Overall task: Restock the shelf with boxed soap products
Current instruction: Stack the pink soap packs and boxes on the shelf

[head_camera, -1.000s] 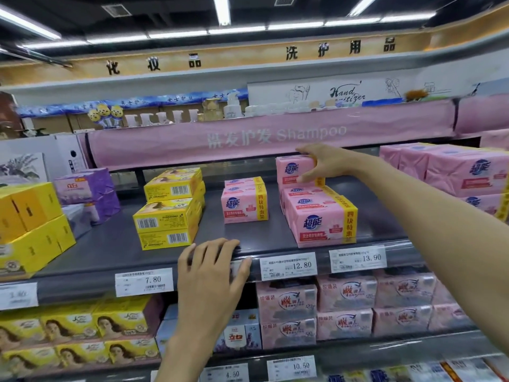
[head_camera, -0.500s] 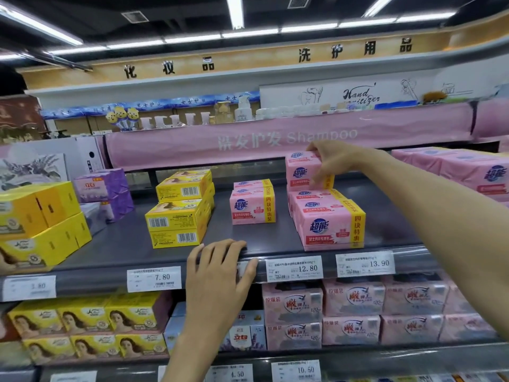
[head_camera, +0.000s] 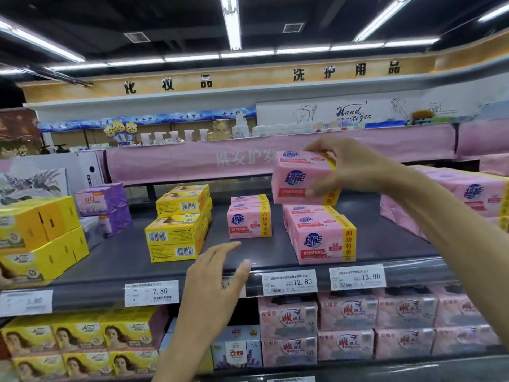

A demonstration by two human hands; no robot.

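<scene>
One pink box (head_camera: 301,177) is gripped by the right hand (head_camera: 355,166), fingers clamped round it, held above two pink stacks (head_camera: 322,238) on the shelf (head_camera: 115,260) — the left hand (head_camera: 212,282) is held low, fingers loosely apart

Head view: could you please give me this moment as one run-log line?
right hand: grips pink soap box over pink stack | left hand: open, at shelf edge

Held soap box (head_camera: 301,177) above the shelf's (head_camera: 115,266) right-hand stack (head_camera: 321,235).
</scene>
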